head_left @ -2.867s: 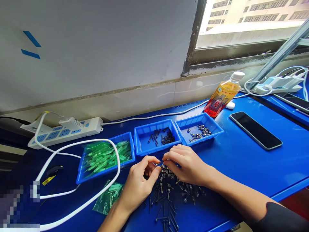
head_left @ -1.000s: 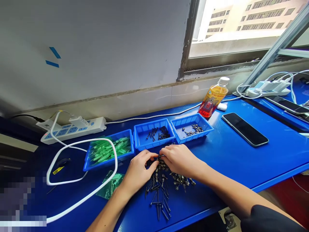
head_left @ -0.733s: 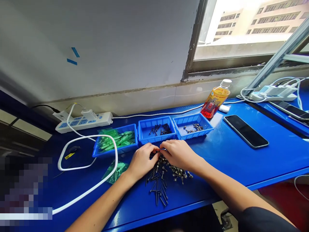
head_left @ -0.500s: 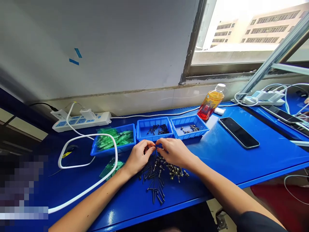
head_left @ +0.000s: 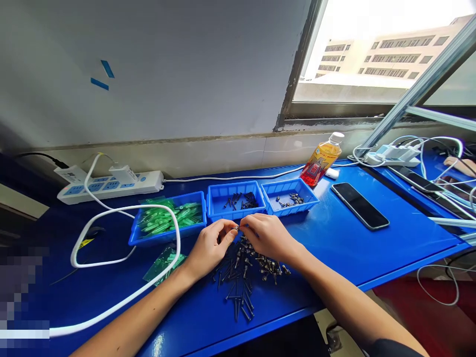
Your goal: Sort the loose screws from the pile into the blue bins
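Blue tabletop [head_left: 334, 243] bears loose screws [head_left: 238, 261]; above them, the left hand [head_left: 207, 249] pinches a silvery screw [head_left: 236, 228]; whether the right hand [head_left: 270, 239] grips too, I can't tell. Far right, another person's hand [head_left: 462, 166] now shows more.

Left tray [head_left: 188, 232], middle tray [head_left: 217, 201] and right tray [head_left: 297, 208] are standing in a row on the table [head_left: 327, 258]; packets [head_left: 167, 218] are lying in the left one, screws in the other two. Bottle [head_left: 320, 161] is standing behind right tray's far right corner; phone [head_left: 360, 206] is lying right of that tray. Power strip [head_left: 111, 186] is resting far left, behind left tray. Loose screw pile [head_left: 238, 300] is lying near, before the trays; left hand [head_left: 210, 248] and right hand [head_left: 269, 238] are meeting over its far edge.
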A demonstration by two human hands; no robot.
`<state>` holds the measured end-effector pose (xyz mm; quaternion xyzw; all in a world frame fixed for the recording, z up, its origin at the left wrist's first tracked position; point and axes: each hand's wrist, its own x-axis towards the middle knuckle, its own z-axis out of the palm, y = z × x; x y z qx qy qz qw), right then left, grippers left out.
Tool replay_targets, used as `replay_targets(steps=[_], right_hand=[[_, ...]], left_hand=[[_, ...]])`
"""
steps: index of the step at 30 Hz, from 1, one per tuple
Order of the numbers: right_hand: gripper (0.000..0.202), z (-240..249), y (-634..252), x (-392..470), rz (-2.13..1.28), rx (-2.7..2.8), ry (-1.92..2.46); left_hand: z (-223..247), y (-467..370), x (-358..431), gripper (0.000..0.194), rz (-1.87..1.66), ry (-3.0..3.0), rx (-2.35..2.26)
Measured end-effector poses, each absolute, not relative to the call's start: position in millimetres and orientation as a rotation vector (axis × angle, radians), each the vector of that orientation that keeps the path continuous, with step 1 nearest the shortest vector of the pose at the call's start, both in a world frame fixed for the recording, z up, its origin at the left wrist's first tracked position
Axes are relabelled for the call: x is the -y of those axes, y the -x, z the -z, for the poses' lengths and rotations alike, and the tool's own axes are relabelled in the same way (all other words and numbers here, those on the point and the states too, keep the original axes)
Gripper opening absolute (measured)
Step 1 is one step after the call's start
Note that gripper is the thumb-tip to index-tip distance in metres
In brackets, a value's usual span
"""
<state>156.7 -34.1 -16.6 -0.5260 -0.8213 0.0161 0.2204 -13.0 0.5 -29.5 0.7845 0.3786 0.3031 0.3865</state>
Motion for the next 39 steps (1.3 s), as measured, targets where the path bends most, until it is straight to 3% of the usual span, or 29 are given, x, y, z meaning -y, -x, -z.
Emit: replay_targets(steps=[8, 22, 39], right_hand=[[0.018, 18.6, -158.6, 36.9, -0.038, 2.291, 1.365], [0.014, 22.5, -156.9, 36.6, 0.005, 2.292, 1.253], [0.017, 21.4, -156.2, 35.8, -0.118, 2.265, 1.261]], left_hand=[[28.6, 12.9, 1.0, 0.021, -0.759, -2.027, -0.926], [24.7, 16.9, -0.3, 0.033, -0.647, -2.03, -0.873], [29.2, 19.5, -0.9, 0.021, -0.596, -1.95, -0.861]])
